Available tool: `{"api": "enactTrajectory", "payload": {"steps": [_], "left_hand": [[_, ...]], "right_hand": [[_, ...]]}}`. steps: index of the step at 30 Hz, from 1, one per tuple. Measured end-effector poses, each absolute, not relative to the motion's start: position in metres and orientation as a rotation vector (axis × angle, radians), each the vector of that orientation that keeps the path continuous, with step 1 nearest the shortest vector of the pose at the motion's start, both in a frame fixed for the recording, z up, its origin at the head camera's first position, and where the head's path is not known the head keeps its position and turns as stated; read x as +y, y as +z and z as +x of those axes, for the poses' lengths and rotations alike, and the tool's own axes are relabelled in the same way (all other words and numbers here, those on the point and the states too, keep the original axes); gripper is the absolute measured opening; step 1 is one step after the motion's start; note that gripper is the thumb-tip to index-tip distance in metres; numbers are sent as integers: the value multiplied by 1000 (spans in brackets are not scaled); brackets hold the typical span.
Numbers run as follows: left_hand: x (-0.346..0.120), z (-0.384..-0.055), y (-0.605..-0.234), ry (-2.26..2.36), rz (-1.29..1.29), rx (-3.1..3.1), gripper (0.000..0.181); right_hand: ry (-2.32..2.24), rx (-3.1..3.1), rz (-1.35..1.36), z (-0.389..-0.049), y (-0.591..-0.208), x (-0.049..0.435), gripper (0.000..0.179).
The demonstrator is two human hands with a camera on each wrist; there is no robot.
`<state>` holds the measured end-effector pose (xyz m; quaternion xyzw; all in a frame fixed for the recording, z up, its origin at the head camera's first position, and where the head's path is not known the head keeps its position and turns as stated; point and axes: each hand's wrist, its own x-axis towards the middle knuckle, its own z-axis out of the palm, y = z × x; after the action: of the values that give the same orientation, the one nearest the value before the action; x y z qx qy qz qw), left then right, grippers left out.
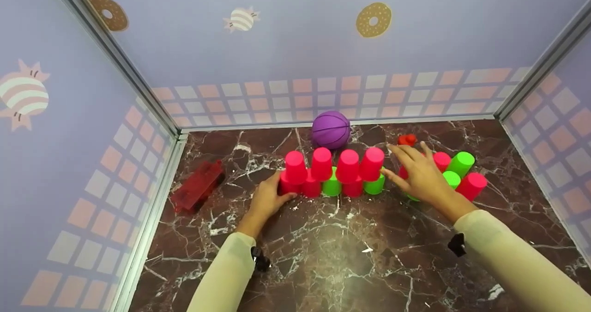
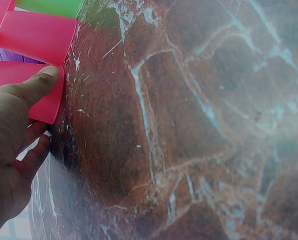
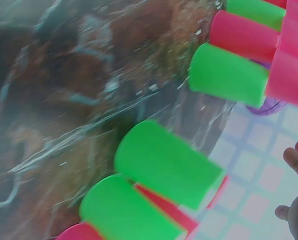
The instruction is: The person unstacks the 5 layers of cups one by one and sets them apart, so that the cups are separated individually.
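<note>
We pinched the leftmost lower pink cup (image 1: 288, 186) in the left grip (image 1: 267, 195); the right grip (image 1: 419, 177) hung spread near an upper pink cup (image 1: 372, 164).

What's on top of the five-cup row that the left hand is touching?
Four red cups stand upside down on the five-cup row. They cover much of that row's tops, and whatever might be underneath its cups cannot be seen.

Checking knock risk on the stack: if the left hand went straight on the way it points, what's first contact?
The pink cup at the left end of the lower row; the left hand already has its thumb on it. Past that, depth is hard to judge.
</note>
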<state>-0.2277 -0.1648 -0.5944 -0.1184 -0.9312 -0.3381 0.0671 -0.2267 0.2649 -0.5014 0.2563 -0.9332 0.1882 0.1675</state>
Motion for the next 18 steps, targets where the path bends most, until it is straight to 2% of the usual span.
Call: {"api": "enactTrajectory", "payload": {"steps": [7,18], "left_hand": [[-164,-226,-591,-1028,-346,-2823,63],[-165,-226,-592,-1030,-354,-2820,63]], "right_hand": [[501,-2655,816,-233,-492,239,75],[523,-2694,842,-240,-494,226,66]]}}
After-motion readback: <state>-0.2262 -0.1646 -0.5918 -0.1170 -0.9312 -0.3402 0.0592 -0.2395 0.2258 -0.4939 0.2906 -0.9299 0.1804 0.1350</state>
